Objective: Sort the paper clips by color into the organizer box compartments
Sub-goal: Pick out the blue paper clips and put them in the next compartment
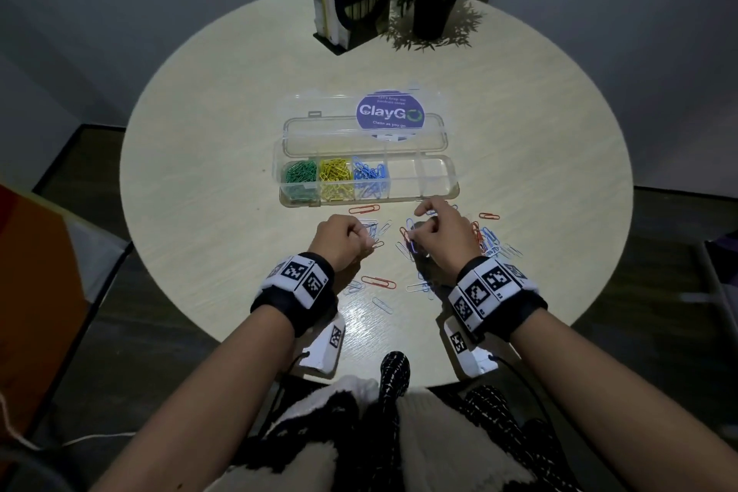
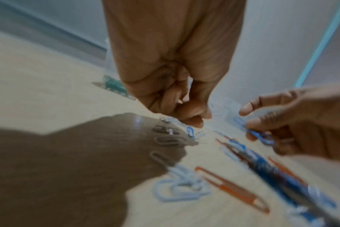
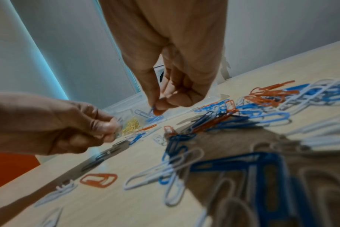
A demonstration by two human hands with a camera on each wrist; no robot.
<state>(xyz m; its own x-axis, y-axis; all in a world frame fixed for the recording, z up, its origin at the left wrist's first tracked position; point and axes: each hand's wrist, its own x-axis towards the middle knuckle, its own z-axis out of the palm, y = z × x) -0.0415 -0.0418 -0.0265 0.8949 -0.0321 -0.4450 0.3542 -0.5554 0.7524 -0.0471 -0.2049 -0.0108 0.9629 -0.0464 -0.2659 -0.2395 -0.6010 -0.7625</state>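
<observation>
While the organizer box (image 1: 439,180) sits open mid-desk (image 1: 207,124) with green, yellow and blue compartments filled, the right hand (image 1: 441,240) pinches a blue clip (image 1: 411,248) between thumb and fingers. The left hand (image 1: 339,240) is curled, seemingly pinching a pale clip. Loose clips (image 1: 491,242) lie scattered just before the box. They look light, stiff, slippery and prone to tangling; pinching one by its looped end seems best.
</observation>
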